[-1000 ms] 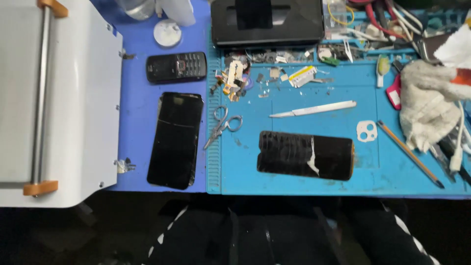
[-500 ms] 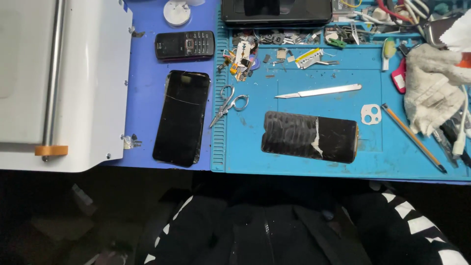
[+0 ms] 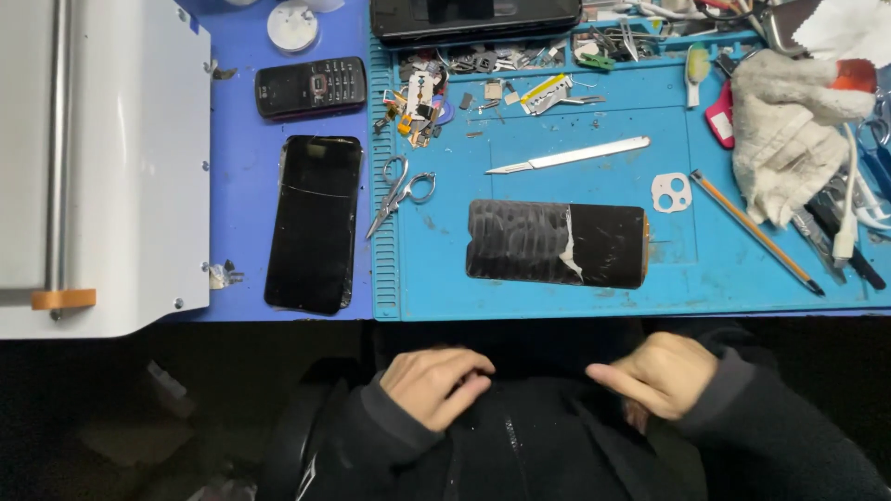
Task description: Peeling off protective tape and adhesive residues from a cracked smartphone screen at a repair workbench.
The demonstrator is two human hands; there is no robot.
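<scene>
While both hands sit down at the person's lap, nothing on the counter (image 3: 288, 232) is being touched at all. Left hand (image 3: 432, 382) is curled loosely against the dark jacket (image 3: 520, 445), fingers bent inward, grip closed-ish but holding nothing I can see. Right hand (image 3: 659, 373) is similar, thumb poking toward the left, fingers folded in, also empty as far as I can tell.

Closest thing to them is the cracked phone screen panel (image 3: 557, 243), lying flat near the near edge of the blue work mat (image 3: 705, 278), just beyond the hands. It has a white tear or peel line down the middle.

What I'd worry about: that panel sits pretty close to the counter's near edge, so a sleeve coming up from the lap could catch it and drag it off. The scalpel-like blade (image 3: 568, 156) lies loose just beyond it, and the small scissors (image 3: 401, 190) to its left, so a blind reach over the panel could meet a sharp edge. The pile of tiny parts (image 3: 418, 102) farther back looks easy to scatter too.

Further left there's a black smartphone (image 3: 313, 223) lying flat, a small keypad phone (image 3: 310, 87) beyond it, and a white machine (image 3: 102, 167) at the far left. Crumpled cloth (image 3: 789, 139) and a pencil (image 3: 756, 232) sit on the right.
</scene>
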